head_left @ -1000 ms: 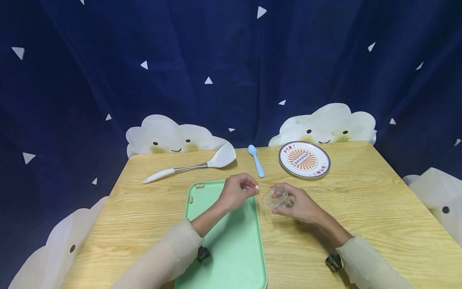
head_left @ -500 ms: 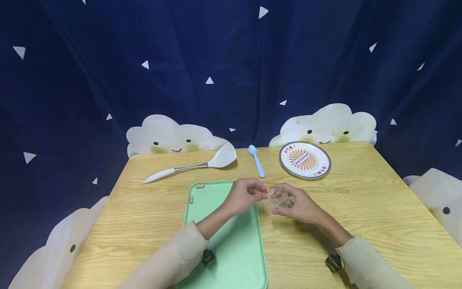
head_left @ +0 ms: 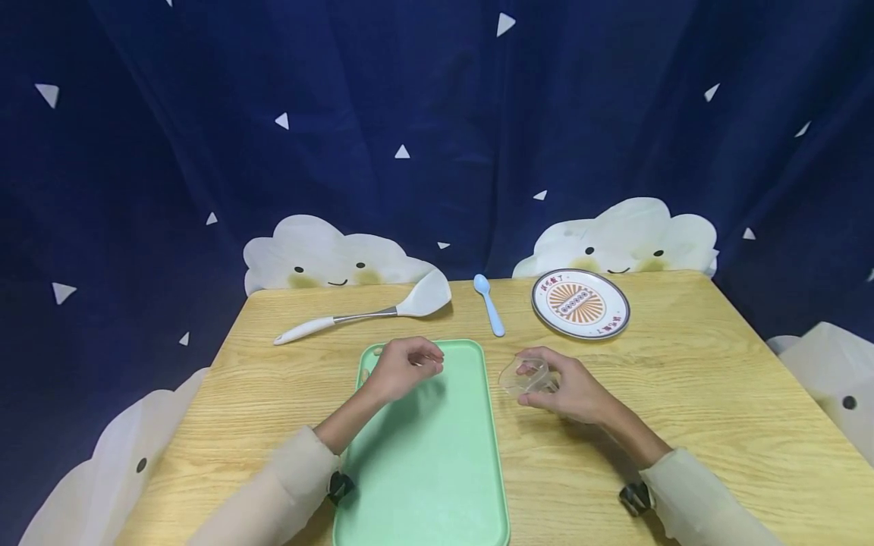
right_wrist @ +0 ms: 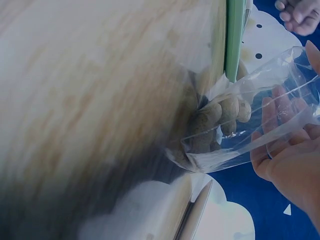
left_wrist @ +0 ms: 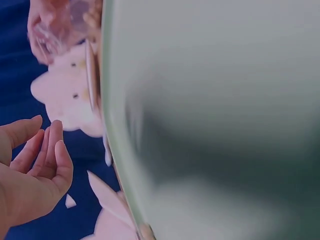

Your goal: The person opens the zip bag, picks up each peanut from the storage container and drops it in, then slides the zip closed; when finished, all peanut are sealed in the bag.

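My right hand (head_left: pixel 573 388) holds a clear plastic bag (head_left: pixel 517 377) by its mouth, just right of the green tray (head_left: pixel 430 470). Several peanuts in shells (right_wrist: pixel 227 112) sit in the bottom of the bag, as the right wrist view shows. Over the upper left part of the tray, my left hand (head_left: pixel 403 369) hovers with loosely bent fingers and nothing between them. Two peanuts lie at the tray's far left corner, one peanut (head_left: pixel 377 352) by the far rim and one peanut (head_left: pixel 365 374) by the left rim, both partly covered by that hand.
Behind the tray lie a white spatula (head_left: pixel 423 296) and a small blue spoon (head_left: pixel 490 305). A round patterned plate (head_left: pixel 580 303) stands at the back right of the wooden table (head_left: pixel 683 379). A dark blue curtain (head_left: pixel 437 114) hangs behind.
My left hand brought a peanut right to the bag's mouth, let it go, and has moved back left over the tray. The right hand and bag have stayed in place.
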The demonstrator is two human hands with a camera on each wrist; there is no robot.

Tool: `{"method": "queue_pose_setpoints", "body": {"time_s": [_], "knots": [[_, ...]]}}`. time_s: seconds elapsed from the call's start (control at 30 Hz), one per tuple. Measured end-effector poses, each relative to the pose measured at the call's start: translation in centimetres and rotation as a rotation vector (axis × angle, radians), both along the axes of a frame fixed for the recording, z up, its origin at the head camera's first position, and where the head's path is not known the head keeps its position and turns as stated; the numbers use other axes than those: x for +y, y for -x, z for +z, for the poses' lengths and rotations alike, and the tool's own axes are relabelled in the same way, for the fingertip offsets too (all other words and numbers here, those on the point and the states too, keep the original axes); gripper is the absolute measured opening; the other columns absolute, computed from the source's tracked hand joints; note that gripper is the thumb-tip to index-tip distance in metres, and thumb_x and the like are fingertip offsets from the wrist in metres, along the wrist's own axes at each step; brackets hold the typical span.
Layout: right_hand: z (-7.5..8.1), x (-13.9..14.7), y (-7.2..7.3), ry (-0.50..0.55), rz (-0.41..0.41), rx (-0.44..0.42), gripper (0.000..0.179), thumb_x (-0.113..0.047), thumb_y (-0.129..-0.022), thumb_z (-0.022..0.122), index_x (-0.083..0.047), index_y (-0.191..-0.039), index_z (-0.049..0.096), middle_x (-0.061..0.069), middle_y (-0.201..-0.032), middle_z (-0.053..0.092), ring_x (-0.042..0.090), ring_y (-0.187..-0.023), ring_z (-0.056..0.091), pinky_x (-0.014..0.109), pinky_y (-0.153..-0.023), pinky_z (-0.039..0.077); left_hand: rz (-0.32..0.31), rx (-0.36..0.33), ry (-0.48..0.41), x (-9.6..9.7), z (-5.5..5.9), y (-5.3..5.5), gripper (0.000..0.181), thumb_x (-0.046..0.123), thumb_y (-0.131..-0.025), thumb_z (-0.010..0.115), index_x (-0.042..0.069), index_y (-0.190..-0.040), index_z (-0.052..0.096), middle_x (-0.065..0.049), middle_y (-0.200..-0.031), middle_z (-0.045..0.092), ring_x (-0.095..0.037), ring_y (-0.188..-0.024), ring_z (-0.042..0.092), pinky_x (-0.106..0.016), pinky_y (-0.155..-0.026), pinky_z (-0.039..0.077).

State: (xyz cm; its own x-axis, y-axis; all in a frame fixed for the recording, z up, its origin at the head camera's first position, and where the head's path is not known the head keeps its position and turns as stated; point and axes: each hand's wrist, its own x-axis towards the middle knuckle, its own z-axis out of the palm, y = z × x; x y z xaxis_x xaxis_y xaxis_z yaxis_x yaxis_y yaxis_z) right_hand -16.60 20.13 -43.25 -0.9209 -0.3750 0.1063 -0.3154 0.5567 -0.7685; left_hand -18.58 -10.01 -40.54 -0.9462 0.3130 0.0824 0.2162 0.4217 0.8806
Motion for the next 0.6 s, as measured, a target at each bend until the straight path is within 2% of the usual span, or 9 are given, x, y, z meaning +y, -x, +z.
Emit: {"method": "queue_pose_setpoints", "body": {"time_s": [0.33,0.47,0.6], "knots": [[0.2,-0.2,0.1,-0.017,0.007,-0.005,0.061,-0.038,-0.074,0.08,-0.019,-0.126,0.056,-0.003,-0.106,0.068,0.021,-0.104,0.061,0.037,-0.087,0.045,0.146,-0.072,0.075,-5.5,-1.4,0.7,0.016,0.004,-0.081,0.071,-0.002,-0.096,0.069,-0.012,-0.093,0.07,-0.015,-0.08,0.064,-0.024,-0.068,0.05],[0.2,-0.1,-0.1,-0.021,0.008,-0.024,0.061,-0.038,-0.074,0.08,-0.018,-0.127,0.055,-0.001,-0.108,0.069,0.023,-0.105,0.061,0.038,-0.086,0.045,0.163,-0.087,0.131,-7.4,-1.9,0.7,0.017,0.005,-0.083,0.07,-0.001,-0.099,0.068,-0.012,-0.096,0.069,-0.019,-0.084,0.064,-0.027,-0.069,0.052],[0.2,-0.2,-0.1,-0.011,0.008,-0.043,0.061,-0.036,-0.074,0.08,-0.017,-0.126,0.055,0.002,-0.108,0.069,0.025,-0.105,0.061,0.033,-0.081,0.047,0.172,-0.076,0.215,-8.7,-2.3,0.8,0.017,0.002,-0.084,0.067,0.0,-0.1,0.068,-0.012,-0.098,0.068,-0.021,-0.085,0.062,-0.027,-0.067,0.052]]}}
